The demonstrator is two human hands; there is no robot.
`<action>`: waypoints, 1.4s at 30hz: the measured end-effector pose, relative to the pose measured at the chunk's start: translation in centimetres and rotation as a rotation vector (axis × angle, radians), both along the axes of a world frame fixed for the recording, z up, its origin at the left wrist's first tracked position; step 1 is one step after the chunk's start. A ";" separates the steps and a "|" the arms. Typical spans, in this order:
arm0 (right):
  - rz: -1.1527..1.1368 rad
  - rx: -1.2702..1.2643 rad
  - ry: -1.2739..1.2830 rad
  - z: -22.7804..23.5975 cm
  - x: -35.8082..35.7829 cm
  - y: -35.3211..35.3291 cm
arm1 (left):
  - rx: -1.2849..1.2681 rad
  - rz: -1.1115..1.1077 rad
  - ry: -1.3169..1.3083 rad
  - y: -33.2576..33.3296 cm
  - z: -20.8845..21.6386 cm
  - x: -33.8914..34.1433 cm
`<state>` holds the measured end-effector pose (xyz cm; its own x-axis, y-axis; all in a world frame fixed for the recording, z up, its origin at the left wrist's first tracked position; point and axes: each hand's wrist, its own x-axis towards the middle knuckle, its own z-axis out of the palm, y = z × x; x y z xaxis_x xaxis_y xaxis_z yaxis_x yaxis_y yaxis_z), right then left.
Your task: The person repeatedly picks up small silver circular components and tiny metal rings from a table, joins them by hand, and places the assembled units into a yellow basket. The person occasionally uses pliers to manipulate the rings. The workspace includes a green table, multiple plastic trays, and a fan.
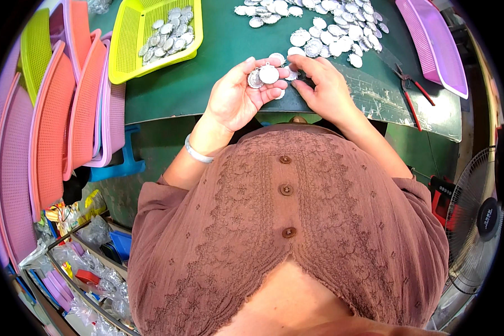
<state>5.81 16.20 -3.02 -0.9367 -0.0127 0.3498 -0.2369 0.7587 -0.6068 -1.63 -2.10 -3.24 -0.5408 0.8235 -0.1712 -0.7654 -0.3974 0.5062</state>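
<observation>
My left hand (233, 95) is turned palm up over the table's near edge, its fingers curled around a few round silver metal pendants (269, 74) with small loops on their rims. Close beside it, my right hand (327, 87) reaches in, thumb and fingers bent around another pendant (292, 74). Whether that one is lifted or resting on the table is hard to see. A few more pendants lie partly hidden just behind and under the hands. Farther back spreads a loose pile of similar pendants (339, 31) on the green tabletop (224, 39).
A yellow-green plastic basket (123, 50) at the back left holds several pendants. Red-handled pliers (409, 89) and a purple basket (431, 45) are on the right. Stacked orange and purple baskets (50, 123) stand at the left; a fan (470, 218) is at the lower right.
</observation>
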 end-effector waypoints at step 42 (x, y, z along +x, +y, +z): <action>0.293 -0.889 -0.113 -0.3 0.0 0.8 | -0.449 0.002 0.247 1.4 2.1 1.0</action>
<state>5.82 17.03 -3.29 -0.9675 -0.0250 0.2515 -0.2491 -0.0736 -0.9657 -0.62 -0.74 -1.19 -0.6111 0.6973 -0.3747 -0.6008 -0.1003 0.7931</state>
